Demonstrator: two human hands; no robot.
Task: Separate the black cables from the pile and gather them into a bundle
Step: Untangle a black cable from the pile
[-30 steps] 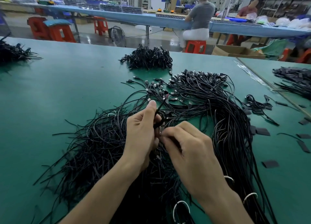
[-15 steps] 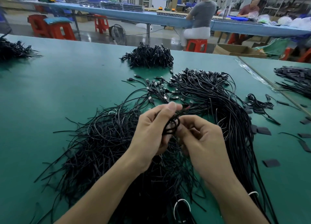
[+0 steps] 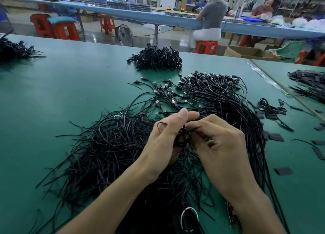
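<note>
Hands meet low over the cables. The left hand curls round a small coil of black cable, its thumb stretched up past the coil and its fingers wrapped behind. The right hand sits against the same coil, its bent fingers pinching at the coil's right side. A short tail of the cable lies across those fingers and ends in a red tip, and a green tip shows just below it.

Directly under both wrists, and spreading out to the left, lies the pile of loose black cables. A white tie sits in it close to the forearms. Just beyond the fingertips the plug ends of the cables fan over the green table. Farther out past them sits a heap of bundled cables. To the right of the right hand, flat black strips lie scattered, and one coiled cable rests among them.
</note>
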